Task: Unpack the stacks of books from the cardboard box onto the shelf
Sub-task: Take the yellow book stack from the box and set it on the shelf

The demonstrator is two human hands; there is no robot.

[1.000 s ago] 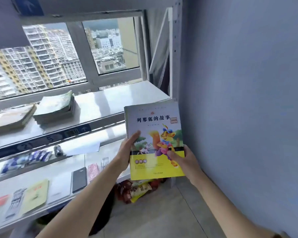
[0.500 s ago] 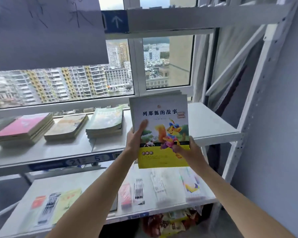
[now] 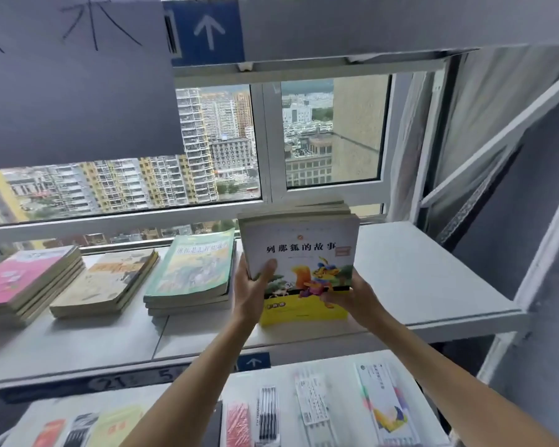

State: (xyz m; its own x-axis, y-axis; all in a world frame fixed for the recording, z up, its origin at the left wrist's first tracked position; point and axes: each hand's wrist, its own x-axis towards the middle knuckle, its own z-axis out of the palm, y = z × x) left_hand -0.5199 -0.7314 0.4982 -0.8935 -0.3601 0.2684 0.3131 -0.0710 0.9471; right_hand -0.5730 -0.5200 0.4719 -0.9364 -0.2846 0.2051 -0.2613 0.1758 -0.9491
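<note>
My left hand point(image 3: 250, 293) and right hand point(image 3: 357, 300) clamp the stack of yellow storybooks point(image 3: 300, 269) over the white shelf point(image 3: 417, 285), just right of the green-covered book stack point(image 3: 191, 272).

**Open shelf to the right, stacks crowding the left**

You are looking at bare shelf point(image 3: 417, 269) lying open to the right of the held stack of books point(image 3: 299, 262), as far as the slanted white brace point(image 3: 484, 150). Just left, the green-covered stack point(image 3: 194, 269) is sitting near your left hand point(image 3: 250, 295), narrowing that gap. The upper shelf edge point(image 3: 368, 24) is hanging well overhead.
</note>
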